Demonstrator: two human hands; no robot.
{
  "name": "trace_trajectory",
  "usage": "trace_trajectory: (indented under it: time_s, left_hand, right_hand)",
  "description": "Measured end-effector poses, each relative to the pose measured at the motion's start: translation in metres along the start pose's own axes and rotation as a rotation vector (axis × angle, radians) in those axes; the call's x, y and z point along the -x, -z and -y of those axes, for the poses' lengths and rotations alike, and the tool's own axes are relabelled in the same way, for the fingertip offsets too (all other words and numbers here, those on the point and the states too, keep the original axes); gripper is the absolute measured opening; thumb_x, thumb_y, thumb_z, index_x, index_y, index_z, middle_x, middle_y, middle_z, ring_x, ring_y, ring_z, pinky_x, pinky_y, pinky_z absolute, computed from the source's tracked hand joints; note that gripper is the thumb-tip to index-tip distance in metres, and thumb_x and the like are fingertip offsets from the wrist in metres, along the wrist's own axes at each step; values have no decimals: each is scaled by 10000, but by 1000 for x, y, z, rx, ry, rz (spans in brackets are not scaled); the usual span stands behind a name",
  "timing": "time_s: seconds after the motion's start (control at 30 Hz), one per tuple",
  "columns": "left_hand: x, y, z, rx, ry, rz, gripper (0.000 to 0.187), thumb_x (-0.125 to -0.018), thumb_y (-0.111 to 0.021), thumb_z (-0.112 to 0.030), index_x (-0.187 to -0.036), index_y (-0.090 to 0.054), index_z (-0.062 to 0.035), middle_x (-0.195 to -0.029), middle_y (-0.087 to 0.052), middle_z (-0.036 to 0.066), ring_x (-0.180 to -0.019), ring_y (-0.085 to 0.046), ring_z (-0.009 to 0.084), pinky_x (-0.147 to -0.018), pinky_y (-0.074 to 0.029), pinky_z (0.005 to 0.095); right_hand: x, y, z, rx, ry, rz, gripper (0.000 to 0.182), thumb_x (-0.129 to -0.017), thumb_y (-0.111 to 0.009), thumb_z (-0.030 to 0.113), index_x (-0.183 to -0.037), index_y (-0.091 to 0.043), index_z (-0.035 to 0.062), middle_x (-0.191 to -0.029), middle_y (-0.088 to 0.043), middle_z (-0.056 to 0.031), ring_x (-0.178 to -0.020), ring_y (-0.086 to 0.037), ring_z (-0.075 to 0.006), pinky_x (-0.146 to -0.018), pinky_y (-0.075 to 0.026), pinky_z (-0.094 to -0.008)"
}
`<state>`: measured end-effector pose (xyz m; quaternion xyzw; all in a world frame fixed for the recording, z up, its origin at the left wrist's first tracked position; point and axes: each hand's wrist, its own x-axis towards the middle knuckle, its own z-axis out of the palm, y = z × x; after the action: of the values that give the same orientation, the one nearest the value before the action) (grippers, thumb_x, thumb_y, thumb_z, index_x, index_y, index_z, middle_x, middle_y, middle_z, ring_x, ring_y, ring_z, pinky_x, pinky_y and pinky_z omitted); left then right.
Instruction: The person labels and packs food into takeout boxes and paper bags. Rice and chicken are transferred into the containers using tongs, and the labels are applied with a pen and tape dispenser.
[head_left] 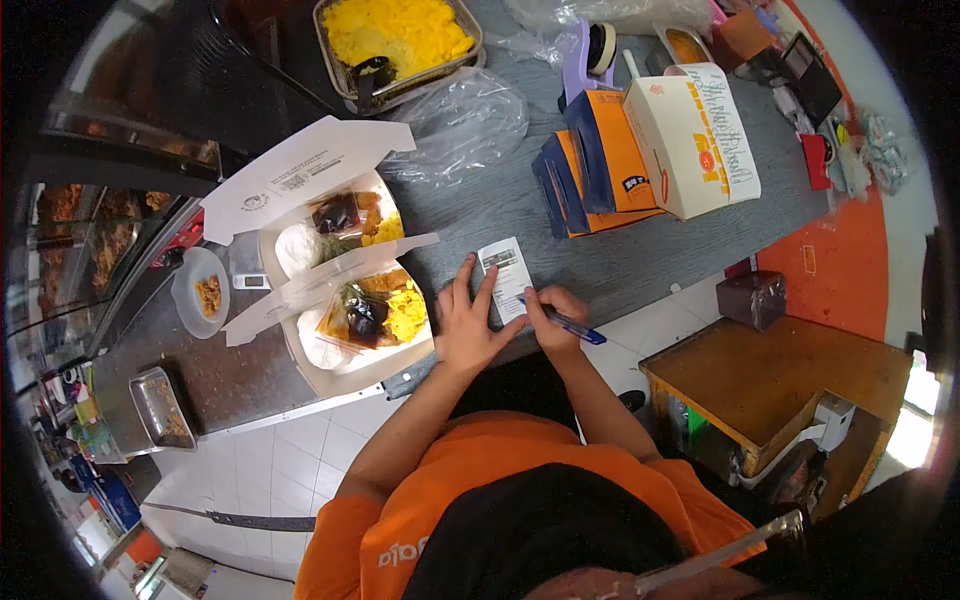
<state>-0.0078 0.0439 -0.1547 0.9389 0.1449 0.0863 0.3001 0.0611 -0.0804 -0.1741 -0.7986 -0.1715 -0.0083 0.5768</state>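
A small white printed slip (505,275) lies on the dark grey counter. My left hand (467,325) rests flat at its left side, fingers spread, with fingertips on the paper's edge. In my right hand (556,318) is a blue pen (583,330), its tip at the right edge of the slip. Left of my hands stand two open food boxes, a nearer box (365,370) and a farther box (268,250). Each holds white rice, yellow food and a small bag of dark sauce.
Folded orange-and-navy cartons (605,150) and a cream box with handwriting (690,140) stand at the right. A tray of yellow food (395,35) and a clear plastic bag (455,120) lie at the back. Far left are a bowl (200,295) and a metal tray (160,410).
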Motion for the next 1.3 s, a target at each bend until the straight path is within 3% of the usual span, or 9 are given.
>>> trace_trajectory:
  time_s: [0.17, 0.4, 0.47, 0.57, 0.77, 1.0, 1.1, 1.2, 1.3]
  left_hand:
    - [0, -3, 2, -40, -7, -13, 742, -617, -726, -380, -1256, -462, -112, -1345, -311, 158, -1032, -389, 335, -877, -339, 419]
    - [0, -1, 1, -20, -17, -13, 736, -626, -723, -397, -1252, -463, -110, -1341, -313, 159, -1035, -388, 340, -879, -340, 424]
    - [-1, 2, -1, -3, -6, -11, 749, -630, -721, -432, -1250, -462, -102, -1339, -311, 165, -1036, -387, 342, -879, -338, 424]
    - [-1, 2, -1, -16, -3, -2, 761, -626, -720, -457, -1245, -464, -95, -1337, -308, 171, -1040, -383, 344, -881, -336, 423]
    - [0, 0, 0, -19, -7, 1, 757, -637, -711, -458, -1246, -462, -83, -1340, -304, 169, -1046, -376, 345, -887, -330, 420]
    - [0, 1, 0, -32, -24, -6, 762, -643, -704, -462, -1253, -452, -80, -1342, -302, 169, -1045, -377, 344, -893, -325, 419]
    - [0, 2, -3, -24, -3, -18, 761, -596, -759, -417, -1217, -484, -76, -1304, -345, 199, -1045, -385, 353, -888, -350, 417]
    - [0, 1, -2, -19, 3, -15, 785, -593, -760, -428, -1225, -470, -63, -1308, -336, 202, -1047, -382, 360, -890, -350, 422]
    - [1, -1, 0, -42, 16, -26, 801, -660, -686, -474, -1269, -412, -31, -1354, -284, 193, -1036, -379, 359, -893, -333, 425]
  right_hand:
    - [-4, 0, 4, 92, 213, 146, 212, -720, -664, 9, -587, -499, 25, -528, -478, -96, -441, -477, -219, -418, -353, -314]
    - [-3, 1, 3, 63, 207, 119, 212, -728, -648, -18, -593, -489, 19, -544, -509, -78, -449, -470, -163, -432, -349, -286]
    - [2, 6, -4, 86, 105, -99, 203, -738, -637, -10, -596, -496, 31, -525, -479, -85, -447, -481, -204, -427, -350, -297]
    - [4, 6, -1, 137, 15, -137, 205, -733, -639, -10, -595, -494, 31, -524, -479, -89, -440, -478, -204, -423, -345, -297]
    - [1, 0, -1, 138, 178, -45, 222, -722, -650, -11, -586, -481, 32, -517, -470, -93, -424, -466, -204, -412, -341, -303]
    - [1, 0, -4, 160, 120, -31, 203, -723, -654, -6, -595, -500, 25, -518, -471, -101, -433, -471, -210, -424, -355, -305]
    - [5, 3, -10, 80, 182, -162, 227, -771, -638, 20, -610, -478, 34, -530, -481, -56, -470, -447, -117, -447, -345, -255]
    - [0, 1, 4, -312, -355, -374, 231, -784, -645, 37, -663, -451, 64, -611, -500, -12, -521, -433, -70, -526, -371, -199]
    - [3, -4, -2, -254, -150, -188, 241, -763, -656, 1, -657, -449, 63, -643, -518, -21, -534, -448, -63, -517, -368, -193]
